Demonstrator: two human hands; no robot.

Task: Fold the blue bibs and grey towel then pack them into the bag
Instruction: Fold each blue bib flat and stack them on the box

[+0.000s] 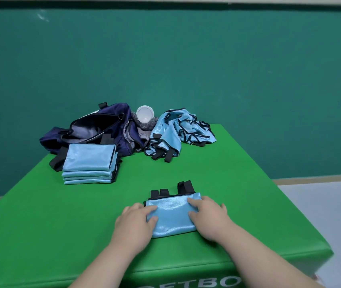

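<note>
A folded blue bib (pixel 171 215) with black straps at its far edge lies near the front of the green surface. My left hand (pixel 135 221) grips its left end, thumb on top. My right hand (pixel 207 215) holds its right end, fingers over the cloth. A stack of several folded blue bibs (pixel 89 163) sits at the left. Behind it lies the open navy bag (pixel 95 129). A heap of unfolded blue bibs (pixel 182 132) lies at the back right. The grey towel (pixel 144 127) is bunched between bag and heap.
A white round cap or bottle end (pixel 144 114) rests on the grey towel. The green padded block (pixel 227 173) drops off at its front and right edges. A teal wall stands behind.
</note>
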